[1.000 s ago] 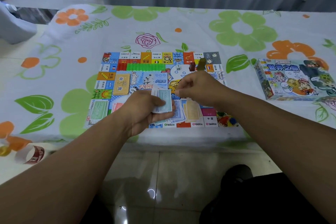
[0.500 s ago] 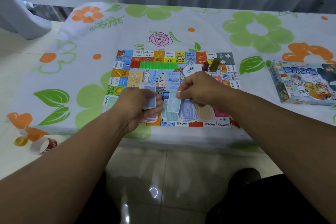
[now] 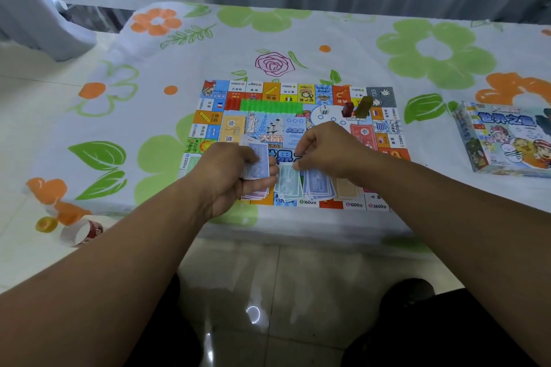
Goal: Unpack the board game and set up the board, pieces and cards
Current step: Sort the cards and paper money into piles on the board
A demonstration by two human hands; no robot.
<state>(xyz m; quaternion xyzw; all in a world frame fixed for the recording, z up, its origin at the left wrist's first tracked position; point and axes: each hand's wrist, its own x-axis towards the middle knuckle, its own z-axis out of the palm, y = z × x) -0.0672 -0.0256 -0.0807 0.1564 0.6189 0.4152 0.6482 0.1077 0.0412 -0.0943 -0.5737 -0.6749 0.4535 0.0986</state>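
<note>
A colourful game board [image 3: 286, 92] lies flat on the flowered tablecloth. My left hand [image 3: 229, 176] grips a stack of paper play money [image 3: 258, 164] over the board's near left part. My right hand [image 3: 328, 149] pinches the top of a teal banknote [image 3: 287, 179] that lies on a teal pile. Beside it rest a blue money pile [image 3: 319, 188] and a tan pile [image 3: 347, 189]. A row of green houses [image 3: 269, 106], a white die [image 3: 324, 110] and two pawns [image 3: 356, 107] stand on the board's far part.
The game box [image 3: 504, 137] lies on the table to the right. A roll of tape [image 3: 82, 231] sits near the table's front left edge. A grey chair [image 3: 38, 18] stands at the far left. Tiled floor lies below the table edge.
My right hand drew a teal note from the stack in my left hand and brought it down onto the teal pile. The camera shifted, so the board sits further right in view.
</note>
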